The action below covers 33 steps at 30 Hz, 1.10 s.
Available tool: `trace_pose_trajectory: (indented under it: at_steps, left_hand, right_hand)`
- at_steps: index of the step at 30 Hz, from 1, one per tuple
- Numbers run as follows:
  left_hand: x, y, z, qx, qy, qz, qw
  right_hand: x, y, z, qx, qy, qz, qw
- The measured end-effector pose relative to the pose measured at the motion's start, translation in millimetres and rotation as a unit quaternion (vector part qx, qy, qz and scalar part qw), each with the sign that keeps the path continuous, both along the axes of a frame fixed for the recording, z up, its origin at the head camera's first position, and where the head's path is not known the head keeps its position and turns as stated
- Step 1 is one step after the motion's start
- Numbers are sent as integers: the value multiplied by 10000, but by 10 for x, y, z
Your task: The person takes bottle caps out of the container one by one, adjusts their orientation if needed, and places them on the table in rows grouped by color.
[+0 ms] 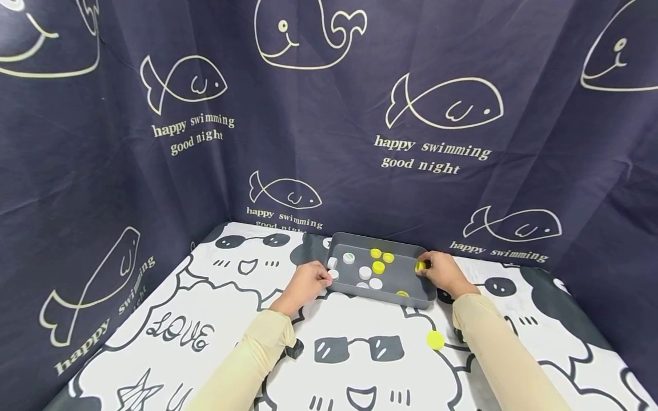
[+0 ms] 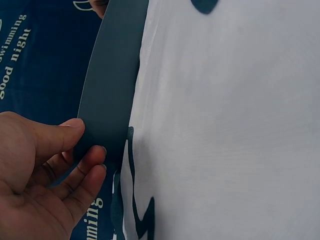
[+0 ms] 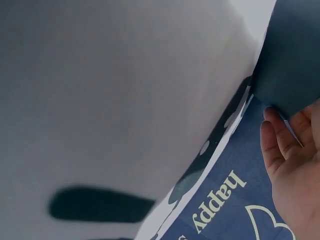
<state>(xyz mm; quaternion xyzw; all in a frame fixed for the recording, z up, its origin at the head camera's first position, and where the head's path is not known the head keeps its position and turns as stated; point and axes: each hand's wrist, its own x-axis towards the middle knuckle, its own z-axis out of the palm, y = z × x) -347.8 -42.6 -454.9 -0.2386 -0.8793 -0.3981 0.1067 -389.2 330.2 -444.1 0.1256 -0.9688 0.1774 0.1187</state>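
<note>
A shallow dark grey tray (image 1: 354, 290) lies at the back of the cloth-covered table. Several white caps (image 1: 365, 272) sit in its left half, and several yellow caps (image 1: 378, 267) are in the middle and to the right. My left hand (image 1: 307, 282) grips the tray's left end near the front corner; in the left wrist view the thumb is at the rim and other fingers are against the outside. At the opposite end, my right hand (image 1: 446, 273) holds the right wall, its fingers outside and its thumb hidden in the right wrist view. A yellow cap (image 1: 420, 266) is beside its fingertips.
One yellow disc (image 1: 435, 340) lies on the white printed cloth (image 1: 231, 365), in front of the tray's right end. A dark blue curtain (image 1: 329, 142) with fish drawings hangs close behind the tray and along both sides.
</note>
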Motion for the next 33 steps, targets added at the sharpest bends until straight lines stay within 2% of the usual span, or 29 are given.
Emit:
trace_pose_trajectory:
  at_steps: [7,13,21,33]
  left_hand:
    - [3,28,-5,32,9,-59,10000]
    - [1,32,-4,35,2,-61,10000]
    - [-21,33,41,10,28,13,10000]
    - [-6,10,14,-102,3,65,9999]
  right_hand:
    - [54,34,8,-135,-56,-87,9999]
    - [89,63,13,-393,35,-78,9992]
    - [137,111,93,-755,303,-153,9966]
    - [352,54,132,-1493,335,-339,9876]
